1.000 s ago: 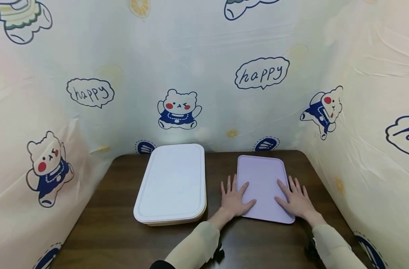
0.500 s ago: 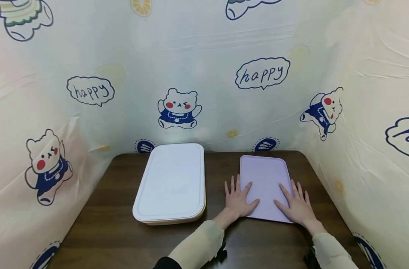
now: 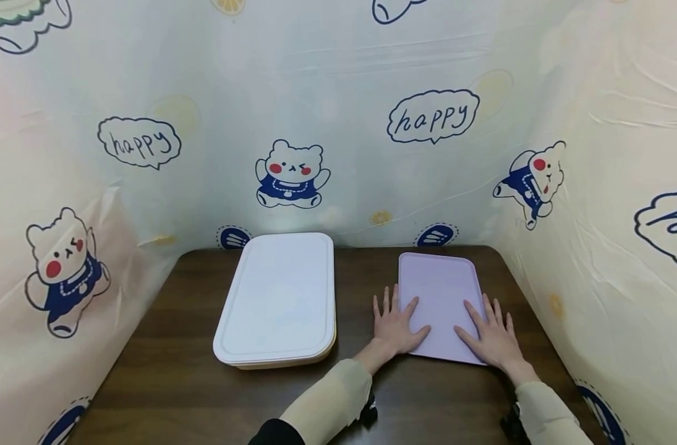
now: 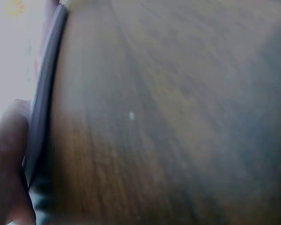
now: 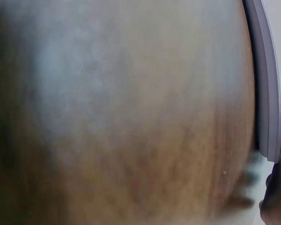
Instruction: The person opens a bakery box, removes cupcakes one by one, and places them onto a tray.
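Observation:
A thin lilac rectangular board [image 3: 441, 290] with rounded corners lies flat on the table's right half in the head view. My left hand [image 3: 396, 329] rests along its left edge, fingers spread and straight, the thumb lying over the top face. On the opposite edge my right hand [image 3: 494, 340] rests the same way. The left wrist view catches the board's dark side edge [image 4: 47, 84] beside part of the hand [image 4: 9, 154]. In the right wrist view the board's layered edge [image 5: 267, 84] stands at the right. What kind of board it is cannot be told.
A white-lidded box [image 3: 277, 296] with a beige lower part stands on the brown wooden table [image 3: 166, 371], left of the board. Behind and at both sides hangs a pale curtain [image 3: 338, 99] printed with bears and "happy" bubbles.
Both hands and the lilac board have shifted slightly to the right relative to the box. The hands keep their spread pose; the head view has turned a little.

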Demonstrator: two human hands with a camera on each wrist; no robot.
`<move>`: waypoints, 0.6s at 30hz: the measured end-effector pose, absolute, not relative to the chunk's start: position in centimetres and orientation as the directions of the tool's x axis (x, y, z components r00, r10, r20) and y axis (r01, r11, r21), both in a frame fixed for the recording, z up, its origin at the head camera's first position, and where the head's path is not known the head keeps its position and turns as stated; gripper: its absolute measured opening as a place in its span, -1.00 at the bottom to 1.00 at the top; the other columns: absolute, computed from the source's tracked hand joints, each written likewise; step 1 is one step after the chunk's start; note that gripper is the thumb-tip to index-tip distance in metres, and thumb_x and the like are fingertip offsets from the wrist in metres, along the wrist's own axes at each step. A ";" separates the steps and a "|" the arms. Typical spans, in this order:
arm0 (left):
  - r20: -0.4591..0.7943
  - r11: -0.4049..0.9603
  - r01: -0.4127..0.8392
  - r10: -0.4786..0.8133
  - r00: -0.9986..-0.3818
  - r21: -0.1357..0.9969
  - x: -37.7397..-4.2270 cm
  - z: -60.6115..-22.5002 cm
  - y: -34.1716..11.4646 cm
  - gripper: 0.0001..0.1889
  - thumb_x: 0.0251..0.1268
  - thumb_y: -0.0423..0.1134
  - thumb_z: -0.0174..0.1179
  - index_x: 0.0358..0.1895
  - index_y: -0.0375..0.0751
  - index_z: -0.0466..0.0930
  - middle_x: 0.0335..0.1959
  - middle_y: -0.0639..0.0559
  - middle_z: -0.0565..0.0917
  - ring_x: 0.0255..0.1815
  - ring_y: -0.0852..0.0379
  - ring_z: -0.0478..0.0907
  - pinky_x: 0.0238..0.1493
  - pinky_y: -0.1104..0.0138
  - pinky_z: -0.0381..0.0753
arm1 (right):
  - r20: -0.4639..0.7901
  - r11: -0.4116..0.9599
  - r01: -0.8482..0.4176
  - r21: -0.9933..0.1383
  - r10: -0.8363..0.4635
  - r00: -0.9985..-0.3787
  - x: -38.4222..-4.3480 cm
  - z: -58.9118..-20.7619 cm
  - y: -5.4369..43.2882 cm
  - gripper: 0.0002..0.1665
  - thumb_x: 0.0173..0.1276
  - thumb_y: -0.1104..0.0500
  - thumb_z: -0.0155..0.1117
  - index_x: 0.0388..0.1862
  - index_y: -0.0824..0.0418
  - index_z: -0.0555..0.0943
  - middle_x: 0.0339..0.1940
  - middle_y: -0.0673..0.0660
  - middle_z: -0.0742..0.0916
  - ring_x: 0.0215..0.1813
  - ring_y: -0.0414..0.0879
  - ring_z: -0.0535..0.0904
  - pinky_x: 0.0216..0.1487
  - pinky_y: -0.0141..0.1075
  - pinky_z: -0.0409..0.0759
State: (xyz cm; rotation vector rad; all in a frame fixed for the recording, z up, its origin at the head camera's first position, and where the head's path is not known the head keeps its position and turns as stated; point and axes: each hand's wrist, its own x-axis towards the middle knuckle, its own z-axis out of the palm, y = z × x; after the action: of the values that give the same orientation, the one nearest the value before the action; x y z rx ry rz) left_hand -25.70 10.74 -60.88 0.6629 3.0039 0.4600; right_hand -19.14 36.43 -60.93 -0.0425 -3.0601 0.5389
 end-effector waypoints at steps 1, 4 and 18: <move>0.040 0.865 0.411 0.418 -0.908 0.288 -25.7 -60.7 10.7 -0.15 0.47 0.54 0.05 0.74 0.37 0.26 0.88 -0.15 -0.02 0.89 -0.29 -0.11 0.81 -0.33 -0.06 | 0.023 0.941 0.026 -0.338 0.036 -0.999 -19.1 -60.9 36.5 0.06 0.58 -0.44 0.18 0.78 0.17 0.26 0.83 0.54 -0.01 0.80 0.63 -0.18 0.67 0.66 -0.22; 0.053 0.867 0.412 0.415 -0.908 0.279 -25.7 -59.8 10.1 -0.15 0.48 0.53 0.05 0.75 0.34 0.26 0.88 -0.14 0.00 0.89 -0.29 -0.08 0.80 -0.33 -0.03 | 0.018 0.942 0.031 -0.335 0.039 -0.999 -19.1 -60.7 36.6 0.10 0.57 -0.48 0.15 0.80 0.17 0.22 0.83 0.55 -0.02 0.80 0.63 -0.20 0.67 0.65 -0.26; 0.096 0.855 0.505 0.496 -0.863 0.119 -22.9 -54.3 5.8 -0.10 0.51 0.60 -0.06 0.80 0.38 0.10 0.91 -0.10 -0.18 0.91 -0.23 -0.20 0.84 -0.27 -0.01 | 0.123 0.937 -0.030 -0.347 0.014 -0.992 -19.4 -56.7 34.3 0.13 0.53 -0.34 0.30 0.82 0.19 0.14 0.81 0.58 0.00 0.81 0.59 -0.21 0.68 0.65 -0.31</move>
State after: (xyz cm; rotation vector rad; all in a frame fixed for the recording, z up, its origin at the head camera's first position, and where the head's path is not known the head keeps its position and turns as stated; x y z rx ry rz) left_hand -22.87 5.81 -54.27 0.8337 3.0853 0.2248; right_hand -19.42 34.32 -56.74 0.0118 -2.9699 0.5344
